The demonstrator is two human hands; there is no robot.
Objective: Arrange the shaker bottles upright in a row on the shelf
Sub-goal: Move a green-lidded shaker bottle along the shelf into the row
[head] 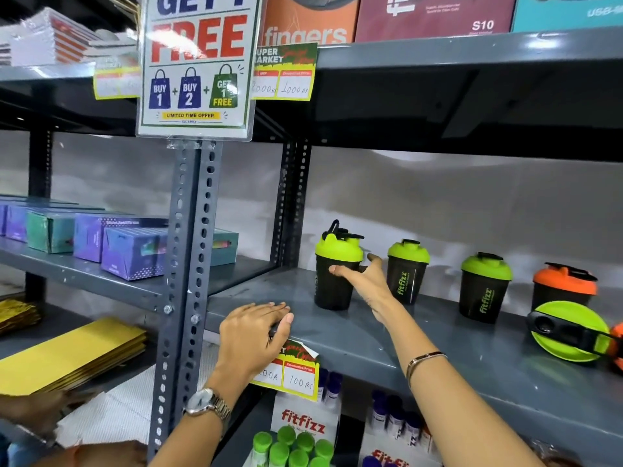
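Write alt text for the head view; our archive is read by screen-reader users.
A person's right hand grips the leftmost shaker bottle, green-lidded and upright on a grey metal shelf, while the left hand rests on the shelf's front edge. Three more bottles stand to its right, two green-lidded and one orange-lidded, and another bottle lies on its side at far right.

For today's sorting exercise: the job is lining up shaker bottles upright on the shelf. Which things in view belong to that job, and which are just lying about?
Belongs to the job:
- leftmost green-lid shaker, under the right hand
- two more green-lid shakers, upright
- orange-lid shaker, upright
- tipped green-lid shaker
- grey shelf

Just lying about:
- promo sign
- purple boxes
- yellow envelopes
- price tag
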